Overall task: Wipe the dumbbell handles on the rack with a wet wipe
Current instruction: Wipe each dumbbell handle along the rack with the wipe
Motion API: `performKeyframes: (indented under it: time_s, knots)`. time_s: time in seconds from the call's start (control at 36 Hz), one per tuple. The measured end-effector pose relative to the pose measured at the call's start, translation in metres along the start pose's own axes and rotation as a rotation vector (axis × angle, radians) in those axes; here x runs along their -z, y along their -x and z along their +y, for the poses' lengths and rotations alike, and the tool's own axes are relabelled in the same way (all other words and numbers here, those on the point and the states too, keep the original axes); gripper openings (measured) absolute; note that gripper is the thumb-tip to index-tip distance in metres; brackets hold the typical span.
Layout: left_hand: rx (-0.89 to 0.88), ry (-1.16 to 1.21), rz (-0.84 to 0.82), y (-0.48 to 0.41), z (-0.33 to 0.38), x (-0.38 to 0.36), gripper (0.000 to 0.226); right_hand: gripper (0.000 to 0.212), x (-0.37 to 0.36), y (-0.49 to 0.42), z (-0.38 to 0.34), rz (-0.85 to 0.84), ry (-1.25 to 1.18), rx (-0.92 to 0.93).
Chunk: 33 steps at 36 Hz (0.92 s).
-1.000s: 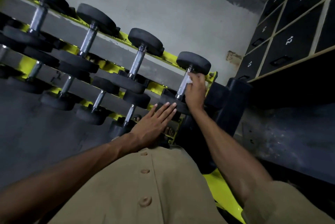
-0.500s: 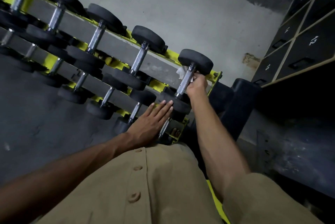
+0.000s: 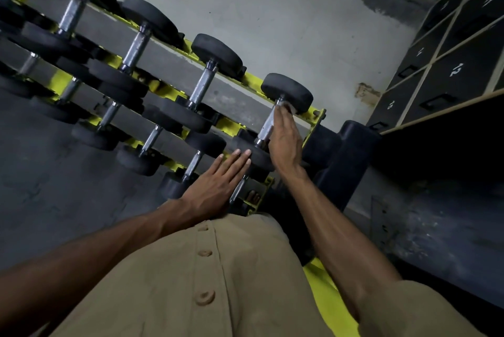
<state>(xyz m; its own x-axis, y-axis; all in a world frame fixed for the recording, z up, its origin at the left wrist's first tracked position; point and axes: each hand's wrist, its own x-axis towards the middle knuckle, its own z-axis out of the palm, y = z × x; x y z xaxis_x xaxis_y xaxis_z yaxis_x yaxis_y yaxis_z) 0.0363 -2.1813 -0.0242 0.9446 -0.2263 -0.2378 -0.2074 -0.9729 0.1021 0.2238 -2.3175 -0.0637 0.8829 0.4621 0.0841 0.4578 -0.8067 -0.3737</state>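
Note:
A yellow and grey rack [image 3: 174, 69] holds two rows of black dumbbells with steel handles. My right hand [image 3: 285, 143] lies along the handle [image 3: 265, 127] of the rightmost upper dumbbell [image 3: 286, 91], fingers curled over its top end. A small white bit of the wet wipe [image 3: 291, 108] shows under the fingertips; the remainder is hidden by the hand. My left hand [image 3: 215, 186] is flat with straight fingers, resting on the lower row, its fingertips touching the near weight of that same dumbbell.
Dark numbered lockers [image 3: 450, 72] fill the right side above a dark ledge. A black padded block [image 3: 346, 159] stands just right of the rack's end. The grey concrete wall [image 3: 272, 9] is behind the rack, and dark floor [image 3: 41, 173] lies to the left.
My right hand slid up the handle toward the top weight, and less of the wipe shows now. The left hand stayed flat in the same spot. The view shifted slightly.

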Motion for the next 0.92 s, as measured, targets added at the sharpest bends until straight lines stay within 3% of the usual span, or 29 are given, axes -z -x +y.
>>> performKeyframes:
  time_s: [0.11,0.33,0.39,0.5,0.56,0.69,0.81,0.92]
  knots:
    - [-0.006,-0.002,0.013,0.0,-0.001,-0.004,0.091,0.061,0.006,-0.005,0.004,-0.127,0.244,0.285]
    - [-0.022,0.034,0.007,0.001,-0.003,-0.004,0.074,0.031,0.027,-0.056,-0.037,-0.426,0.854,0.507]
    - [-0.017,0.041,0.007,0.001,-0.003,-0.005,0.075,0.026,0.03,-0.068,-0.051,-0.575,0.868,0.539]
    - [-0.009,0.069,0.023,0.001,-0.004,-0.007,0.081,0.017,0.025,-0.076,-0.074,-0.943,0.644,0.474]
    - [-0.014,0.086,0.011,0.001,-0.004,-0.006,0.085,0.014,0.024,-0.073,-0.076,-1.018,0.542,0.489]
    - [-0.025,0.107,-0.018,0.001,-0.005,-0.006,0.088,0.014,0.041,-0.072,-0.047,-0.97,0.393,0.561]
    - [-0.028,0.096,-0.035,0.002,-0.009,-0.006,0.089,0.033,0.045,-0.073,-0.017,-0.717,0.355,0.679]
    - [-0.041,0.103,-0.026,0.002,-0.011,-0.005,0.09,0.046,0.048,-0.067,-0.011,-0.564,0.306,0.6]
